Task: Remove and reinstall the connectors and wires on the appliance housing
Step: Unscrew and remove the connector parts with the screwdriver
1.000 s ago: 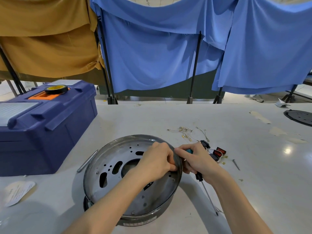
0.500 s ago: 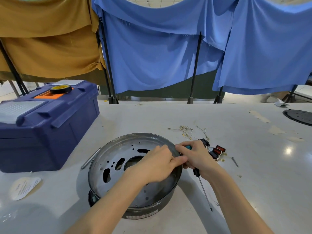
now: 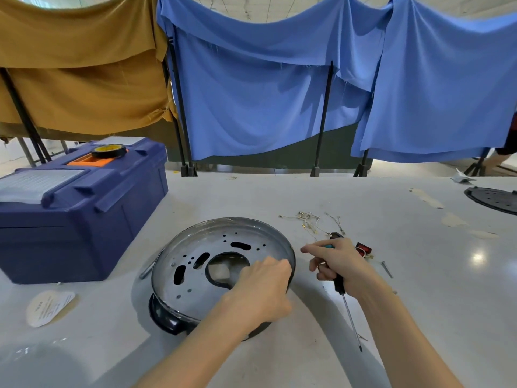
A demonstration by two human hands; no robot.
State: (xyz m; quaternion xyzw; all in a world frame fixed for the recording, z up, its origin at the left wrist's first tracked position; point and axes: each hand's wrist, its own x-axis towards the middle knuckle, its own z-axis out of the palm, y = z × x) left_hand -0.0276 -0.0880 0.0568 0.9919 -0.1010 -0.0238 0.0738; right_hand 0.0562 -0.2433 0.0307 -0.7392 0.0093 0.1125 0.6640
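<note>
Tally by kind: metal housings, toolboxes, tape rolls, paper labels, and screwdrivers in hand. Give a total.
round grey metal appliance housing: 1
blue plastic toolbox: 1
black tape roll with a yellow core, on the toolbox lid: 1
round white paper label: 1
black-handled screwdriver, gripped by the right hand: 1
Total: 5

Surfaces: mostly metal, plastic and cloth.
The appliance housing [image 3: 195, 264] is bare semi-glossy metal on a shiny black plastic base [image 3: 165, 317]. The screwdriver [image 3: 351, 320] has a bright metal shaft. The toolbox [image 3: 84, 219] is matt blue plastic, the desk [image 3: 419, 303] smooth glossy white. The blue cloth [image 3: 251, 107] and mustard cloth [image 3: 84, 79] are creased. The paper label [image 3: 49, 306] is matt.
</note>
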